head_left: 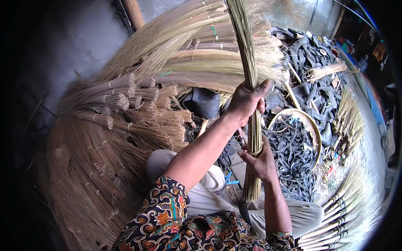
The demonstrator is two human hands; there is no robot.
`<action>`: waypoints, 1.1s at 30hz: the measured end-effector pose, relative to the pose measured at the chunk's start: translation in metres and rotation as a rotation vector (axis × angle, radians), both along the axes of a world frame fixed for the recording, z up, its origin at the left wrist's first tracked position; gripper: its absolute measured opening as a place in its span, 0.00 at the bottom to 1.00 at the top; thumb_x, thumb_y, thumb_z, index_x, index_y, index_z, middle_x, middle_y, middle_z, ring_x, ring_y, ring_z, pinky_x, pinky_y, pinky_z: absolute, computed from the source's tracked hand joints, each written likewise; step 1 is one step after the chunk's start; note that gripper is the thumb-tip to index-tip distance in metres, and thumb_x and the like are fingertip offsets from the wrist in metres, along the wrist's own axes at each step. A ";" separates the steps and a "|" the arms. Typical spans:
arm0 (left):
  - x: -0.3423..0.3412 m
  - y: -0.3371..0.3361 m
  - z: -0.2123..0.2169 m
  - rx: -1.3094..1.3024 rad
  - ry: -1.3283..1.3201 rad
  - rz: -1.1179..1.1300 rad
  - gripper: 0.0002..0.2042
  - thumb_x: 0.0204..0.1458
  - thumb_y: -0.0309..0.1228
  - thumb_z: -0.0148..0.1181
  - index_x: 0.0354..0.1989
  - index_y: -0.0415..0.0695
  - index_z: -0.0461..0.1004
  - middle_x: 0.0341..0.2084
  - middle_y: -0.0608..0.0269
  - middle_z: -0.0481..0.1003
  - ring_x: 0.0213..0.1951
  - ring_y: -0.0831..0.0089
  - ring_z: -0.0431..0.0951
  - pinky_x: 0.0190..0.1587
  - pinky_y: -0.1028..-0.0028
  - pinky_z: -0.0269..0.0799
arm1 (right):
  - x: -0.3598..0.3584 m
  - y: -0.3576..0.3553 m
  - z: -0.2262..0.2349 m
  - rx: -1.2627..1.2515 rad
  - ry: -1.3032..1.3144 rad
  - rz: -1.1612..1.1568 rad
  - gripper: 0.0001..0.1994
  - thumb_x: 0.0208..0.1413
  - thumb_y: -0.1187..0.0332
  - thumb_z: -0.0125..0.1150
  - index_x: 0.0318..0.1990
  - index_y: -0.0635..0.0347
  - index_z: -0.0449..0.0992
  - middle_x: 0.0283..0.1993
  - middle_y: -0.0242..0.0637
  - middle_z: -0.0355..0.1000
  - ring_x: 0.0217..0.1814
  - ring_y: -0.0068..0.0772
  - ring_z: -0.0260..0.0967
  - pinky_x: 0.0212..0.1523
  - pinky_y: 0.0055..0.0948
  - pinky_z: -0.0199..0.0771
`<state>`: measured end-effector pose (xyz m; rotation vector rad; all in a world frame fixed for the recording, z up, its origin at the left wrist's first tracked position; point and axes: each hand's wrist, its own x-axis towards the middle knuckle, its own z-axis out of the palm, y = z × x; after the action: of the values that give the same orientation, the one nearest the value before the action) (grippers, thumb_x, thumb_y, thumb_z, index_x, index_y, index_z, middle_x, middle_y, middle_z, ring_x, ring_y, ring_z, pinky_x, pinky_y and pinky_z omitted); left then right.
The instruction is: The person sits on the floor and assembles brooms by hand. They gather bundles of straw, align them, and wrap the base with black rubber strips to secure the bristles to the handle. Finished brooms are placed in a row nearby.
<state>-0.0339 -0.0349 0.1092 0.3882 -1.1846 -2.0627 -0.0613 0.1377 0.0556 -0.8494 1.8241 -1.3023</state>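
Observation:
A long bundle of greenish straw stalks (245, 46) stands nearly upright before me, its cut ends pointing down toward my lap. My left hand (248, 101) is wrapped round the bundle at mid-length. Lower down, my right hand (260, 160) grips the same bundle beside a thin band (254, 153) tied round it. The bundle's upper end runs out of the top of the view. Beneath my hands are my crossed legs in pale trousers (201, 196).
Tied straw bundles (121, 102) are heaped at the left and far side. At right, a round woven basket (317, 134) holds black rubber strips (289, 154). More black rubber pieces (310, 54) lie behind it. Finished-looking brooms with pale handles (335, 221) lie at the lower right.

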 end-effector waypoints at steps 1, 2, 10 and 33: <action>-0.001 0.003 -0.003 -0.022 -0.066 -0.044 0.22 0.53 0.52 0.73 0.30 0.49 0.71 0.18 0.72 0.69 0.18 0.82 0.73 0.24 0.75 0.75 | -0.001 -0.003 0.000 -0.010 0.071 -0.017 0.28 0.52 0.69 0.75 0.56 0.67 0.67 0.35 0.33 0.76 0.35 0.22 0.74 0.38 0.25 0.78; -0.005 0.011 -0.007 -0.129 -0.048 -0.088 0.23 0.54 0.53 0.72 0.34 0.47 0.71 0.19 0.71 0.71 0.18 0.81 0.73 0.23 0.76 0.74 | -0.003 -0.007 0.001 -0.142 -0.021 -0.036 0.23 0.52 0.69 0.72 0.52 0.66 0.68 0.33 0.32 0.75 0.31 0.22 0.73 0.34 0.24 0.76; 0.014 0.043 -0.071 -0.777 -0.174 -0.513 0.34 0.48 0.50 0.78 0.56 0.42 0.69 0.42 0.61 0.80 0.46 0.68 0.79 0.52 0.66 0.75 | -0.060 -0.021 0.042 -0.487 -0.101 -0.458 0.16 0.60 0.61 0.71 0.44 0.60 0.70 0.27 0.31 0.73 0.24 0.22 0.71 0.26 0.23 0.71; 0.007 -0.001 -0.179 -0.068 -0.778 -0.243 0.16 0.50 0.35 0.76 0.38 0.36 0.79 0.24 0.59 0.80 0.25 0.70 0.82 0.28 0.70 0.80 | -0.240 0.157 -0.045 -0.226 -0.106 -0.701 0.20 0.67 0.56 0.57 0.57 0.61 0.75 0.45 0.43 0.77 0.44 0.35 0.79 0.42 0.33 0.82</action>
<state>-0.0268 -0.0354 -0.0696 1.1294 -1.8126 -2.1236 -0.3010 0.2950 0.0108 -0.2233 1.9895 -1.9693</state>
